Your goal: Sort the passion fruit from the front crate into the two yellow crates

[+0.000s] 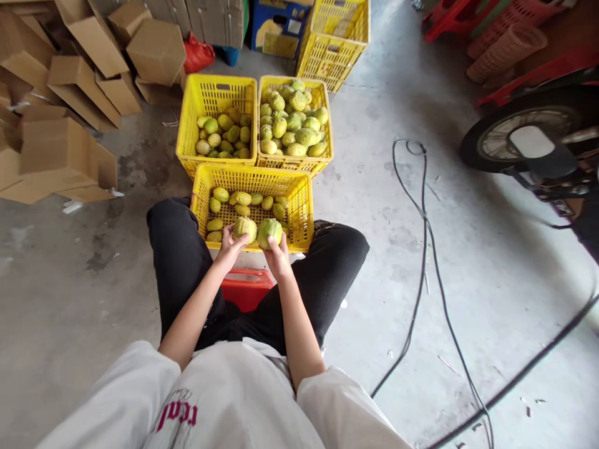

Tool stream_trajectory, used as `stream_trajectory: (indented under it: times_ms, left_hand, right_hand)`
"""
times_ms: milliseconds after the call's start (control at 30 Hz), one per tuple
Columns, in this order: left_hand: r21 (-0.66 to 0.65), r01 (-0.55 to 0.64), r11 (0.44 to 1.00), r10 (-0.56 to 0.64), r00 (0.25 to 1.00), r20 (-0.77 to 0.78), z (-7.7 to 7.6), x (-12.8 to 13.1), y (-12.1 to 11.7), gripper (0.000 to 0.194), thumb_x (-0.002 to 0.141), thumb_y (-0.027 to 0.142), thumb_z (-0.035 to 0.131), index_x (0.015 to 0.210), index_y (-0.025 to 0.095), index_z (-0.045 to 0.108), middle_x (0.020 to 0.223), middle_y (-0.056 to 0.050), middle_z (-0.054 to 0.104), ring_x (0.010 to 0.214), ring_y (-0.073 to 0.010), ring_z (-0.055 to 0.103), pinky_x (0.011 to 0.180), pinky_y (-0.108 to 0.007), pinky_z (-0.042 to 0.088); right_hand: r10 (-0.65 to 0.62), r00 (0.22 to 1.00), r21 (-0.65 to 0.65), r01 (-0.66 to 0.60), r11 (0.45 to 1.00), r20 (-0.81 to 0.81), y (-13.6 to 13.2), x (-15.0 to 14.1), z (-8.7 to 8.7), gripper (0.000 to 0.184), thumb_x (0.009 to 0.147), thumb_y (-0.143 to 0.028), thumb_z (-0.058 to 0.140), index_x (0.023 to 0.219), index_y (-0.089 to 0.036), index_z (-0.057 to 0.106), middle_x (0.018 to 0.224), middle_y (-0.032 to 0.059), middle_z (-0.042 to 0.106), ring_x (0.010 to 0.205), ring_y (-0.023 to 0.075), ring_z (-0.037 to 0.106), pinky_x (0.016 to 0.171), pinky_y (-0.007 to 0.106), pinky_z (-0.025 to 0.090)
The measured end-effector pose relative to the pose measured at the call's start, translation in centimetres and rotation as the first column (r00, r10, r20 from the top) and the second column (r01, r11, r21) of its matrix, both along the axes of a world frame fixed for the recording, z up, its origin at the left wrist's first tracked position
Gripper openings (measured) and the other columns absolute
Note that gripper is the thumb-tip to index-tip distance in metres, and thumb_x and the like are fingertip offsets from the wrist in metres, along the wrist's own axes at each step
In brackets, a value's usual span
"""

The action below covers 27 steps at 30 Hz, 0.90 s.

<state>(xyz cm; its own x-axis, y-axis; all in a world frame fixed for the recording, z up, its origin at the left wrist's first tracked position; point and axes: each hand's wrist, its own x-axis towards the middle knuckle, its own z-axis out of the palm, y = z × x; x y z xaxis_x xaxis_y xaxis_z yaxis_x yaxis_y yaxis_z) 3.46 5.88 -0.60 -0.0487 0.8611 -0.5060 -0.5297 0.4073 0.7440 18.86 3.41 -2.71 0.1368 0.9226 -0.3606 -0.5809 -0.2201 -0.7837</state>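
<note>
My left hand [231,244] is wrapped round a ridged yellow-green fruit [246,229], which looks like a small melon. In my right hand [278,254] is a second such fruit [269,232], greener and streaked. The two fruits are side by side above the near edge of a yellow plastic crate [299,206] between my knees. Several more oval fruits [242,198] lie spread over that crate's floor. Behind it, the left yellow crate [189,121] is partly filled with the same kind of fruit, and the right one [331,146] is heaped fuller.
Open cardboard boxes [60,149] are piled at the left. Stacked yellow crates [327,59] and a blue box [278,28] stand at the back. A black cable [425,231] loops over the floor at right, near a motorbike wheel [519,134]. A red stool [246,292] is beneath me.
</note>
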Motion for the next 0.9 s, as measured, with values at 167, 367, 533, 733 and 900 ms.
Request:
stream_trajectory:
  times_ms: [167,367,533,733,900]
  left_hand:
    - [-0.035,0.007,0.999,-0.006,0.999,0.037,0.3,0.1,-0.1,0.072,0.067,0.029,0.106,0.116,0.031,0.053,0.132,-0.004,0.074,0.148,-0.0321,0.068,0.125,-0.051,0.059]
    - [-0.118,-0.033,0.992,0.045,0.994,0.101,1.2,0.7,0.0,0.068,0.076,0.014,0.097,0.121,0.033,0.049,0.142,-0.003,0.075,0.154,-0.0290,0.067,0.128,-0.053,0.059]
    - [-0.180,-0.186,0.966,0.218,0.959,0.179,1.9,0.6,0.5,0.031,0.093,0.016,0.074,0.110,0.029,0.052,0.127,-0.002,0.075,0.151,-0.0256,0.067,0.125,-0.047,0.062]
    - [-0.166,-0.208,0.964,0.246,0.934,0.258,2.3,0.1,0.6,0.024,0.085,0.016,0.068,0.104,0.027,0.058,0.127,-0.004,0.077,0.148,-0.0289,0.067,0.121,-0.046,0.062]
    - [-0.169,-0.214,0.962,0.251,0.937,0.243,2.3,0.1,0.6,0.029,0.082,0.014,0.069,0.102,0.028,0.054,0.124,0.000,0.076,0.147,-0.0262,0.068,0.123,-0.046,0.060]
  right_hand:
    - [0.005,1.000,-0.054,-0.005,0.999,0.002,-0.1,-0.2,0.3,0.072,0.078,-0.050,0.101,0.139,-0.038,0.066,0.142,0.0045,0.076,0.119,0.0257,0.075,0.096,0.041,0.070]
    - [0.012,0.996,-0.062,-0.017,0.998,-0.083,0.3,-0.2,0.2,0.051,0.084,-0.052,0.087,0.128,-0.034,0.070,0.140,0.0048,0.077,0.130,0.0282,0.072,0.105,0.045,0.068]
    - [-0.029,0.974,-0.088,0.010,0.996,-0.226,0.7,0.0,-0.2,0.034,0.084,-0.045,0.072,0.116,-0.032,0.070,0.130,0.0053,0.081,0.130,0.0315,0.071,0.108,0.054,0.068]
    - [-0.004,0.976,-0.060,-0.009,0.998,-0.218,0.7,0.0,-0.1,0.030,0.085,-0.039,0.077,0.114,-0.033,0.071,0.131,0.0042,0.082,0.139,0.0317,0.071,0.113,0.057,0.067]
    - [0.061,0.984,0.007,-0.061,0.998,-0.168,0.6,-0.1,0.4,0.030,0.080,-0.044,0.086,0.104,-0.029,0.074,0.120,0.0066,0.084,0.131,0.0320,0.075,0.112,0.049,0.067]
